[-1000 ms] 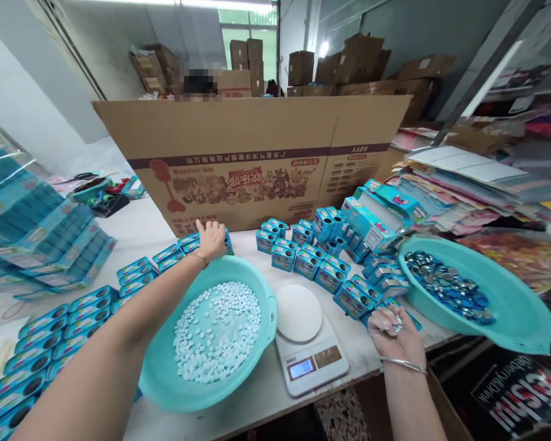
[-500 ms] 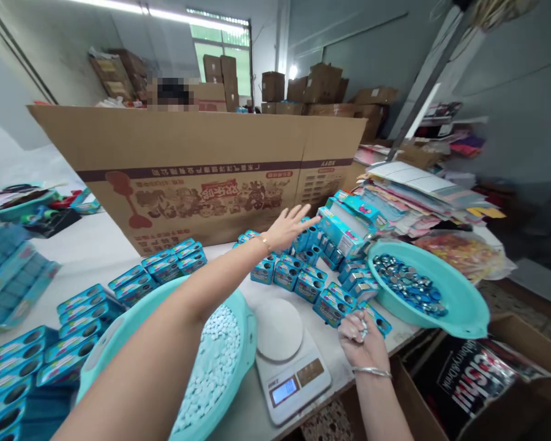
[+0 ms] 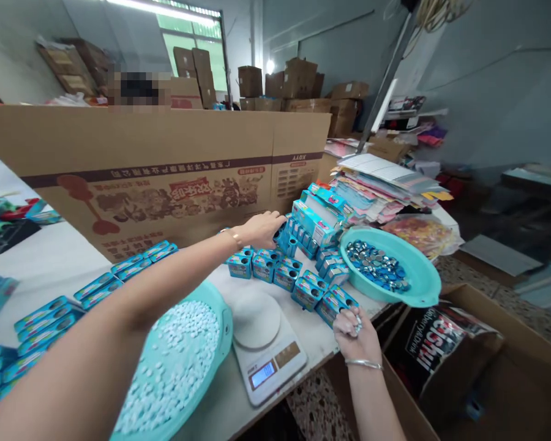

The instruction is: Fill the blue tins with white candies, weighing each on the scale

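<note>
My left hand (image 3: 262, 229) is stretched across the table with its fingers closed over a small blue box (image 3: 286, 244) at the far end of the group. The fingertips are partly hidden behind the hand. My right hand (image 3: 356, 335) is a loose fist near the table's front edge, with white tablets (image 3: 359, 324) showing between the fingers. Just behind it stands a blue box (image 3: 329, 307) with round holes in its top. A white digital scale (image 3: 257, 321) lies between my arms, its plate bare. Left of it, a turquoise basin (image 3: 226, 324) holds many white tablets (image 3: 183, 349).
A turquoise basin (image 3: 422, 278) of shiny blue and silver caps stands at the right. Behind the boxes rises a tall cardboard carton (image 3: 174, 141). Piled papers (image 3: 376, 184) lie at the back right. An open carton (image 3: 523, 367) sits below the table edge. More blue boxes (image 3: 50, 318) line the left.
My left hand has gone from spread fingers above the boxes to closing on one. My right hand stays a fist with tablets. The view has turned right.
</note>
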The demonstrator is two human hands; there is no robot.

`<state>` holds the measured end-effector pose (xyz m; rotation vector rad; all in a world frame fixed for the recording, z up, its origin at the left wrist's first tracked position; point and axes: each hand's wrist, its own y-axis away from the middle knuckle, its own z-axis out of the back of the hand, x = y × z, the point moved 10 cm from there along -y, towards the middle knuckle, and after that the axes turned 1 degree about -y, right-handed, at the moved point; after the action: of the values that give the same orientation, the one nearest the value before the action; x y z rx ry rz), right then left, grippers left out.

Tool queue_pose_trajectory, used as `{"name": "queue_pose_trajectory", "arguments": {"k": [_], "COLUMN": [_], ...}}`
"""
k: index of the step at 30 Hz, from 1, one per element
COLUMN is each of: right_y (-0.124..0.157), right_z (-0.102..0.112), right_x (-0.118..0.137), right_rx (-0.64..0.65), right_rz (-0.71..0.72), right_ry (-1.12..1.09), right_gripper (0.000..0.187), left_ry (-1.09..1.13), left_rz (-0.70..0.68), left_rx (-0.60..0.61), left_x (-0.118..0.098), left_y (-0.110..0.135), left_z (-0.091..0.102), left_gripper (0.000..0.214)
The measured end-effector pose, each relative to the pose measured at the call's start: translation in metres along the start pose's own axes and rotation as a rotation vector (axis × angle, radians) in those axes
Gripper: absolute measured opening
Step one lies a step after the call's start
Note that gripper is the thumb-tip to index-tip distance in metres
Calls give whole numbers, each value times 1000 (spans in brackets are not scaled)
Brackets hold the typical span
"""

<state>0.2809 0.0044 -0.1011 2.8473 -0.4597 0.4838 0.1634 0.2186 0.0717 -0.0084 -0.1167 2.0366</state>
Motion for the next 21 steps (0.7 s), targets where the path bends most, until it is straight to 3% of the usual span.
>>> {"name": "queue_pose_trajectory", "arguments": {"k": [2,4,9,12,14,17,21], "right_y": [1,3,15,23,27,31,33], "right_z": [-6,-11,-17,-18,-17,-17,-16], "right_x": [-5,-11,-25,-29,-28,-25,-21], "right_rx": [14,22,23,21,12,4,8], "right_rz": [-19,-37,-81,-94,-92,-80,-73], "right_ry": [-32,-77,-137,-136,-133,-123,-99], "right_gripper": [21,21,22,22,22,22,22], "left_ry": [50,91,98,120,144,173,198], "left_rz": [35,74,233,303,314,307,281], "left_rx": [-2,39,198,289,317,342,370], "left_x": [-14,-31,-59,-63,-65,-70,-77], "left_y": [32,65,127,143,145,146,149], "left_z": [11,8,-43,-78,-91,-96,-88], "left_gripper": [73,76,69,70,79,90,89]}}
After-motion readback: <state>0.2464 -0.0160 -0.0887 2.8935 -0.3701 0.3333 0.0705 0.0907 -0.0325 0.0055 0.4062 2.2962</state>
